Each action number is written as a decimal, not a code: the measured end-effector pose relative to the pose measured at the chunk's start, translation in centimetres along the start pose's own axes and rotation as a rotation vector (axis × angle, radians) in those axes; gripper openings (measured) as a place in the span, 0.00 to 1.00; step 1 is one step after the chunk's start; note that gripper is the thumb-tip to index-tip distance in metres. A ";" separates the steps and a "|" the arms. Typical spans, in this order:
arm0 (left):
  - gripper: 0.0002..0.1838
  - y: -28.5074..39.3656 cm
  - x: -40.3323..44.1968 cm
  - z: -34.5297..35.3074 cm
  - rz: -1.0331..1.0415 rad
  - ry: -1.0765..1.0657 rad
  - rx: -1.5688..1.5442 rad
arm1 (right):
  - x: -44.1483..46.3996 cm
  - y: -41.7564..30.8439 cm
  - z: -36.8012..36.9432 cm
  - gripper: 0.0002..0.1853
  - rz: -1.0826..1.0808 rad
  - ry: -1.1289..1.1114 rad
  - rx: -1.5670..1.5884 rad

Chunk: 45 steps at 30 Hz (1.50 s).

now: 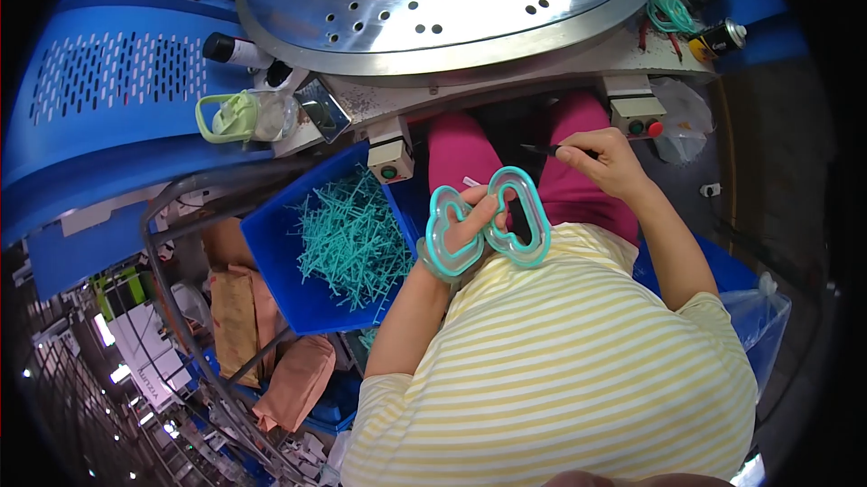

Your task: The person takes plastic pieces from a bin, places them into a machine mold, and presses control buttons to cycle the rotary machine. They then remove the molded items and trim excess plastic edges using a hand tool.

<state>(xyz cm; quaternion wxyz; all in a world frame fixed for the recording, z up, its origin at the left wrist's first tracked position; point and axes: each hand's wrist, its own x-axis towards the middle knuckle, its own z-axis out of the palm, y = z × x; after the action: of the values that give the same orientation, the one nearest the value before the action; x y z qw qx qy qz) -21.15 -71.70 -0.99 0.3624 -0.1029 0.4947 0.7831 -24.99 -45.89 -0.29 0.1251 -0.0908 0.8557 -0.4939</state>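
My left hand (476, 223) is closed around several clear plastic parts with teal rims, held above my lap. One heart-like teal-rimmed part (540, 232) stands out to the right of the fingers, and another teal-rimmed part (436, 236) lies over the palm side. My right hand (607, 160) grips a small knife (578, 152) with a dark handle. Its thin blade points left, apart from the plastic parts. A blue bin (271, 257) beside my left arm holds a heap of thin teal plastic sprues (352, 238).
Ahead is a round metal table (452, 31) with holes. On the bench edge are a phone (323, 110), a green-lidded bottle (237, 117) and spray cans (718, 38). Button boxes (391, 160) hang below the edge. A metal rail (167, 279) runs at left.
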 end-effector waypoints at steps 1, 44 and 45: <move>0.14 0.2 0.1 0.2 0.004 0.007 -0.001 | 0.0 0.0 0.2 0.12 0.005 0.044 0.062; 0.14 0.5 0.6 0.8 -0.062 0.138 -0.596 | -0.3 -0.4 3.3 0.10 -0.233 0.328 0.121; 0.13 0.9 0.5 1.0 -0.098 0.168 -0.632 | -0.7 -0.3 3.3 0.10 -0.238 0.327 0.121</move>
<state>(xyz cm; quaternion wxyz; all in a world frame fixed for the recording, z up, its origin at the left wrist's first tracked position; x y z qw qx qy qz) -21.88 -70.82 -0.15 0.3077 -0.2981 0.2497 0.8684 -23.36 -48.57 -1.50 -0.0692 -0.1021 0.8166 -0.5639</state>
